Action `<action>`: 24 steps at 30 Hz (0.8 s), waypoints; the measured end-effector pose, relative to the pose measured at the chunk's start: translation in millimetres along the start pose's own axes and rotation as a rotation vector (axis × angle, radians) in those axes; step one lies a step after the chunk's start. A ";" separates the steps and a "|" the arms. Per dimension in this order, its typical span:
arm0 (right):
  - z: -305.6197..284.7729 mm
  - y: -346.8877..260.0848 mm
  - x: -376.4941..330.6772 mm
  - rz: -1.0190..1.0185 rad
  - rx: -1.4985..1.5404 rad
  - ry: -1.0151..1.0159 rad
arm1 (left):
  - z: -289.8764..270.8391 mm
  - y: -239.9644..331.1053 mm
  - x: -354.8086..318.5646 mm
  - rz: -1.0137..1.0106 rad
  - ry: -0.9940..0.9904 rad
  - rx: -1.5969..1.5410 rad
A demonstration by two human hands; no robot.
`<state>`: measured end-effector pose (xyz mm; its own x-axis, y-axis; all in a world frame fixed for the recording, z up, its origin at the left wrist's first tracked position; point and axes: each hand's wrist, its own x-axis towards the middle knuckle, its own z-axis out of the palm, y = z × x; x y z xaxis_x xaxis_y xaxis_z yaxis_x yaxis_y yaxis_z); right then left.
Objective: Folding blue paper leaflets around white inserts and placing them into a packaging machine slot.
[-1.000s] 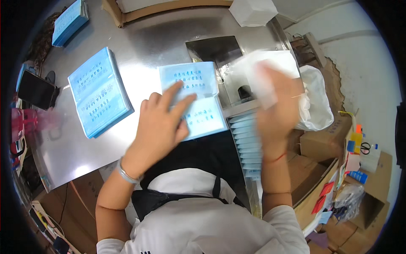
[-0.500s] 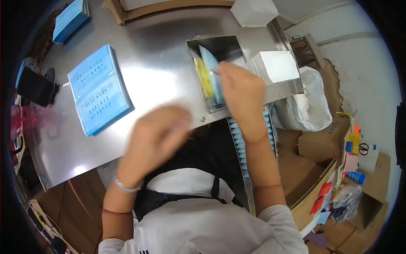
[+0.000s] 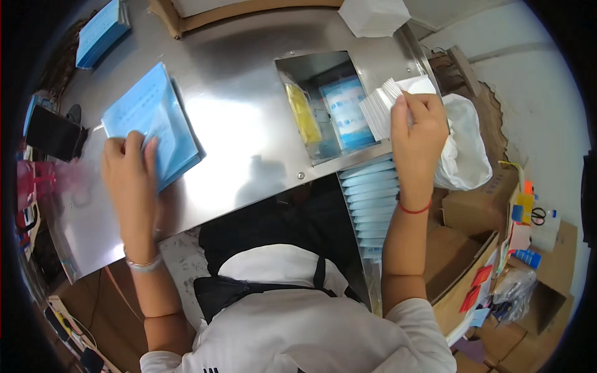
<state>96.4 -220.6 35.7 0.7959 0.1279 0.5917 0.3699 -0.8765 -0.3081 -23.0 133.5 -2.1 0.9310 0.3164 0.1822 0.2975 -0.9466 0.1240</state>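
Top blue sleeve [image 3: 144, 102] bent up, partly lifted, not yet off its stack [image 3: 191, 155]; near edge between left hand's [image 3: 129, 168] thumb and index, apparently pinched. Right hand [image 3: 424, 127] pinches white sheets [image 3: 377, 110] at a corner, count unclear. Seemingly done: blue packs [image 3: 349, 115] in slot [image 3: 322, 67], packet row [image 3: 372, 205] below. Left: remaining sleeves, sheets.
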 end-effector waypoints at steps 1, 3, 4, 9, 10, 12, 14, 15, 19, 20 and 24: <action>-3.7 3.8 1.7 0.032 0.036 -0.038 | 0.0 21.0 1.7 0.089 0.137 -0.045; -11.4 13.3 0.4 0.093 0.092 -0.122 | 5.8 69.7 -8.3 0.304 0.224 -0.227; -13.9 15.0 2.9 0.090 0.103 -0.123 | 8.9 92.9 -16.9 0.419 0.181 -0.348; -12.5 30.7 6.7 -0.271 -0.050 -0.071 | 31.7 130.4 -38.9 0.512 0.018 -0.506; -10.1 18.2 -1.0 -0.360 0.014 -0.015 | 29.8 125.9 -34.5 0.507 0.023 -0.503; -4.8 -38.2 -44.4 -0.462 0.175 -0.067 | 24.2 108.2 -25.8 0.612 -0.039 -0.412; 5.1 -82.4 -84.3 -0.509 0.508 -0.339 | 31.2 101.3 -23.1 0.535 0.047 -0.385; 25.9 -70.1 -86.6 -0.695 0.329 -0.267 | 24.8 101.7 -21.1 0.497 0.012 -0.426; 47.1 -63.9 -44.5 -0.508 0.080 -0.330 | 21.3 112.5 -30.1 0.456 0.067 -0.464; 50.1 -62.8 -42.4 -0.536 0.178 -0.406 | 23.2 117.5 -31.4 0.488 0.150 -0.438; 12.7 -39.0 -24.7 -0.196 0.361 -0.022 | 25.5 119.8 -40.0 0.461 0.037 -0.315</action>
<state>68.4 -183.8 23.6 0.7019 0.2898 0.6506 0.6571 -0.6158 -0.4347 -19.2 5.9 -19.4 0.9402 -0.1185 0.3194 -0.2212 -0.9254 0.3078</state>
